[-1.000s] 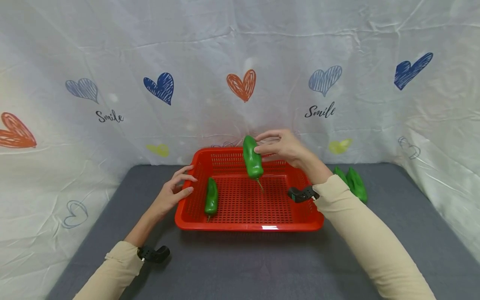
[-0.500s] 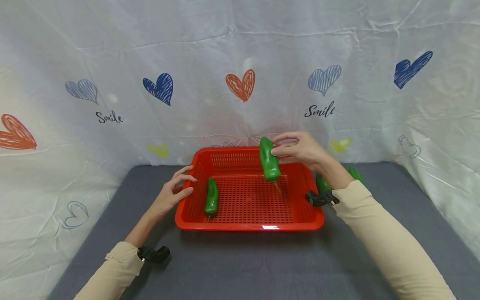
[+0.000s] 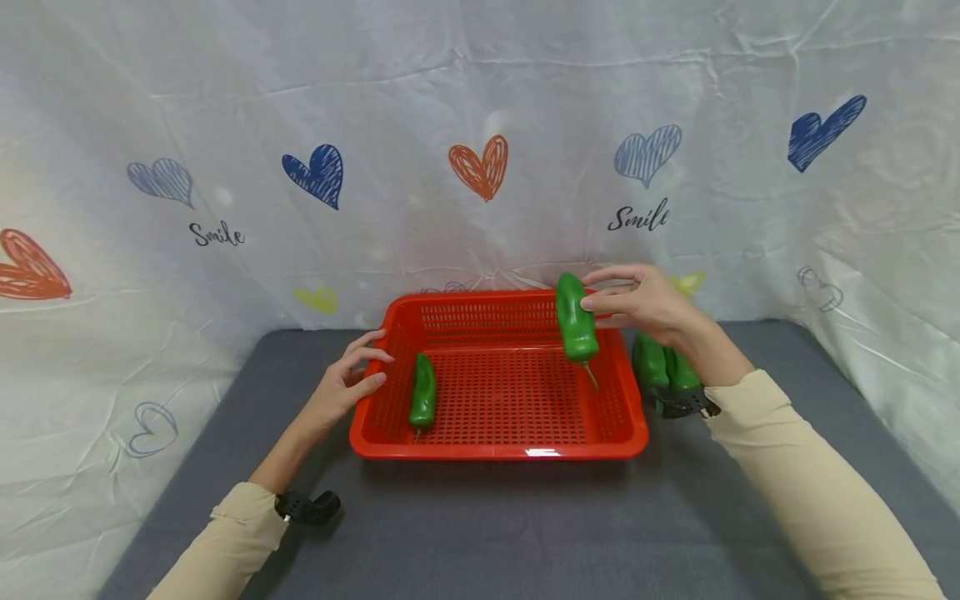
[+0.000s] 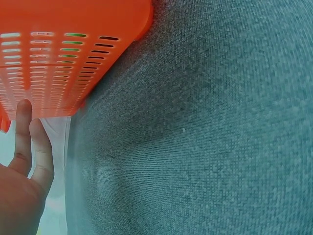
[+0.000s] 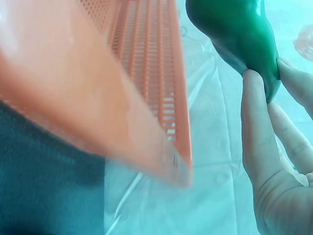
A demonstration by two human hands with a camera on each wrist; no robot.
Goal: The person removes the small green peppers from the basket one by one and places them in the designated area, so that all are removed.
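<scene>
In the head view, my right hand (image 3: 651, 304) pinches a green pepper (image 3: 576, 321) between thumb and fingers, over the right end of the red basket (image 3: 480, 452). The pepper's stem points down. The right wrist view shows the fingertips at the narrow end of this pepper (image 5: 244, 39). My left hand (image 3: 341, 387) rests on the basket's left rim with its fingers spread; in the left wrist view, two fairly straight fingers (image 4: 43, 152) lie beside the slotted wall. Inside the basket, a slim green pepper (image 3: 423, 393) lies at the left.
More green peppers (image 3: 651, 362) lie on the grey cloth (image 3: 495, 525) just right of the basket, partly covered by the right wrist and its black band (image 3: 686, 403). A white curtain (image 3: 405, 100) printed with hearts hangs behind and at the sides.
My right hand has moved right with the pepper, from over the basket's middle to its right end. The left hand, the basket and the pepper lying in it have stayed put.
</scene>
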